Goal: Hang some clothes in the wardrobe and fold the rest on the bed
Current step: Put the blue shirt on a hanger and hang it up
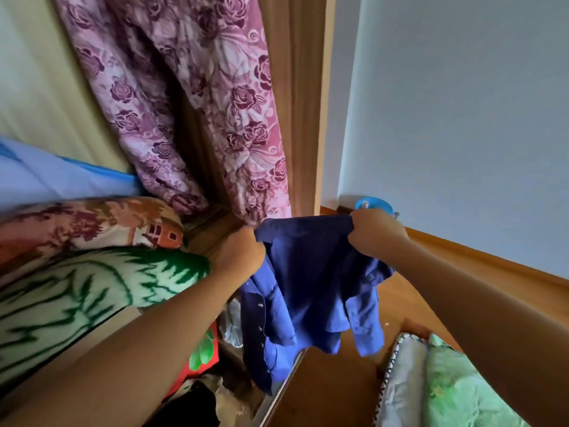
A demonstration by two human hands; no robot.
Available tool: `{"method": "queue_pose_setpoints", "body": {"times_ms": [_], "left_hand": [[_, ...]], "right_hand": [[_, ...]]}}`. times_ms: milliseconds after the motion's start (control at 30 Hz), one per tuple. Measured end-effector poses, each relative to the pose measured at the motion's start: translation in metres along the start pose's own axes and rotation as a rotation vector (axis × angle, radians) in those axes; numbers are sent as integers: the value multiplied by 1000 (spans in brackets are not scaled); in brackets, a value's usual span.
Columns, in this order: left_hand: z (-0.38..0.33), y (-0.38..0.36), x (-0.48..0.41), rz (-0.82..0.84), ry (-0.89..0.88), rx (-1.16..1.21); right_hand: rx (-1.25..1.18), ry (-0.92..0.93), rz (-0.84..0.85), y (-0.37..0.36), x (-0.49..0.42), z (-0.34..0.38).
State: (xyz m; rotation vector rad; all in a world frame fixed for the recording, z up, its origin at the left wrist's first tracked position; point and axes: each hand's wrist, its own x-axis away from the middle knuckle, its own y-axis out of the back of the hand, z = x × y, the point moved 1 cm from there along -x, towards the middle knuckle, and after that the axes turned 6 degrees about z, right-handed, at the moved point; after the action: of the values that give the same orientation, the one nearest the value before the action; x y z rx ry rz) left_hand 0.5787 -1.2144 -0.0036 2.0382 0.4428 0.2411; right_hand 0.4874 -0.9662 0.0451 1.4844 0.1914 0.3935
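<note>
Two hands, left hand [243,251] and right hand [374,231], grip the blue shirt [311,282] hanging between them.

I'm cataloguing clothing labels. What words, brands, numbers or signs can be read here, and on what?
None can be read.
The blue shirt, gripped by the left hand and right hand, shows no label or print.
The purple rose-patterned fabric and the green-and-white blanket carry patterns only.
</note>
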Motion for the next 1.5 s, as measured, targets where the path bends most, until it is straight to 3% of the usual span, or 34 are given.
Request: {"method": "queue_pose_setpoints", "body": {"times_ms": [167,400,600,900,1133,1267,1400,1500], "left_hand": [[39,56,6,-138,71,96],[90,134,4,-470,137,148],[121,193,-20,-575,379,60],[115,351,-1,-829,656,-175],[104,483,54,-905,909,-462],[90,540,81,-1016,970,-602],[103,545,94,-1082,1038,-611],[137,499,87,-975,1089,-565]], "right_hand": [[13,143,-70,18,-22,80],[-124,381,-121,57,-85,185],[-183,676,-142,100,-143,258],[-300,1026,-234,217,-187,357],[-227,1182,-305,299,-187,442],[-400,1295,-336,353,-168,493],[-468,1320,-372,362,-160,530],[-337,1317,-281,322,-169,547]]}}
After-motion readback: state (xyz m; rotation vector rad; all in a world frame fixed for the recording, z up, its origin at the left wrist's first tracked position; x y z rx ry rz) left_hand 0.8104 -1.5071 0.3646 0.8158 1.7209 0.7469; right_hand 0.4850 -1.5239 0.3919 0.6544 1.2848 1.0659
